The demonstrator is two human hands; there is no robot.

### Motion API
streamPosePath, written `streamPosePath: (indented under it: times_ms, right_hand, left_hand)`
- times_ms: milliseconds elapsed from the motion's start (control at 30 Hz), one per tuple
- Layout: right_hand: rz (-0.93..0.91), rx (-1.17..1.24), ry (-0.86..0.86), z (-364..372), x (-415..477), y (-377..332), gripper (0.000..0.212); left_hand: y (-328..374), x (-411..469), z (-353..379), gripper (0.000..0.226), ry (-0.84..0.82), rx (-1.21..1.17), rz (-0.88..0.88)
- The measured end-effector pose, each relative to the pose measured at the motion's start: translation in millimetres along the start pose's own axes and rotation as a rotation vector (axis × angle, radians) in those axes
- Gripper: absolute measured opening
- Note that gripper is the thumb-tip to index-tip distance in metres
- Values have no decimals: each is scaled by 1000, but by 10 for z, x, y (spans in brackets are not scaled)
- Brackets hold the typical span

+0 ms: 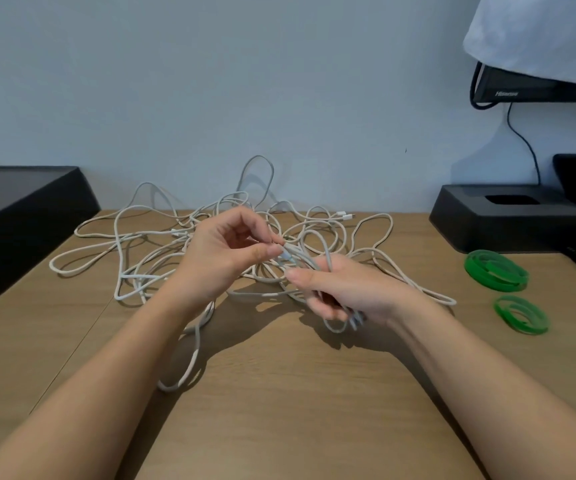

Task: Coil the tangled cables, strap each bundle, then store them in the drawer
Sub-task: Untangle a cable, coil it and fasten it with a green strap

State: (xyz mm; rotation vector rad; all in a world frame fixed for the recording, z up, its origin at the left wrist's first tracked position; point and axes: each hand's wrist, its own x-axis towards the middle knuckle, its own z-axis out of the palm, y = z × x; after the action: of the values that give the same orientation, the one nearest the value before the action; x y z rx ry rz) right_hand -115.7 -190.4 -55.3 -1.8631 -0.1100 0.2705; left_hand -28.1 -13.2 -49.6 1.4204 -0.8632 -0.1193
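Cables [148,233]: white, tangled, looping loosely

Both forearms [106,358] are extended from the near edge of the table [279,427] toward its middle, with the hands held close together. A cable [326,252] end is pinched between thumb and forefinger of the left hand [224,258]. Looped cable is gripped in the curled fingers of the right hand [345,289].

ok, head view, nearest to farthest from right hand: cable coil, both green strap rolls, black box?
1. Cable coil, held in the right hand.
2. Larger green strap roll and smaller green strap roll, on its right: too close to call.
3. Black box, far left.
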Motion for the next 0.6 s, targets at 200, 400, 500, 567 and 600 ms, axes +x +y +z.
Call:
streamPosePath:
  times_ms: [200, 400, 500, 567, 600]
  right_hand:
    - [-16, -142, 113, 18, -52, -48, 37]
    - [16, -972, 478, 33, 2, -101, 23]
    - [58, -1249, 558, 46, 69, -102, 17]
    - [75, -1327, 560, 71, 101, -84, 15]
    - [83, -1348, 561, 85, 115, -75, 13]
  left_hand:
    - [-84, 4, -30, 19, -43, 214, 74]
    - [-99, -32, -24, 34, -63, 388, 102]
    - [-132, -55, 13, 42, -168, 389, -7]
    - [-146, -73, 67, 39, -174, 329, -119]
    - [-153, -74, 91, 36, -153, 297, -172]
